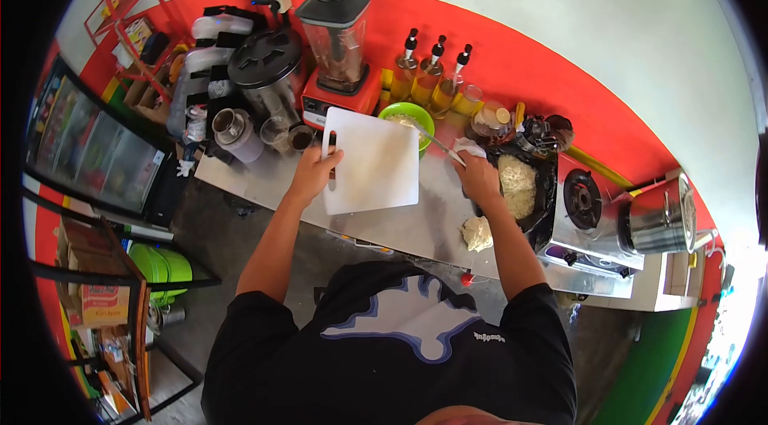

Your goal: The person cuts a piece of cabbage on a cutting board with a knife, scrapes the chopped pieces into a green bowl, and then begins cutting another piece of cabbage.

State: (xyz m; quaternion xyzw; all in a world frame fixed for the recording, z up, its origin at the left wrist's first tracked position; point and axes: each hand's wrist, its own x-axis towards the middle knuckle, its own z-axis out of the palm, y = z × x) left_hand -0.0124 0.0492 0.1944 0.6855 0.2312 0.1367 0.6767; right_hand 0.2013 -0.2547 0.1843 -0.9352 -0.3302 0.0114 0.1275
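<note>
My left hand (315, 172) is closed round the handle slot of a white cutting board (373, 165), held tilted over the metal counter. In my right hand (479, 178) is a knife (442, 146), its blade pointing at a green bowl (426, 122). Pale shredded food shows inside that bowl, partly hidden behind the board. Close to my right forearm lies a pale chunk (477, 234) that looks like cabbage. On the forearm's other side, a black plastic bag (547, 189) holds more pale shreds (518, 185).
Behind the board stand a red-based blender (340, 33) and a lidded steel container (268, 69). Several oil bottles (426, 77) with pourers line the wall. At the right are a gas stove (583, 197) and a large steel pot (661, 215). Cups (275, 134) sit at the left.
</note>
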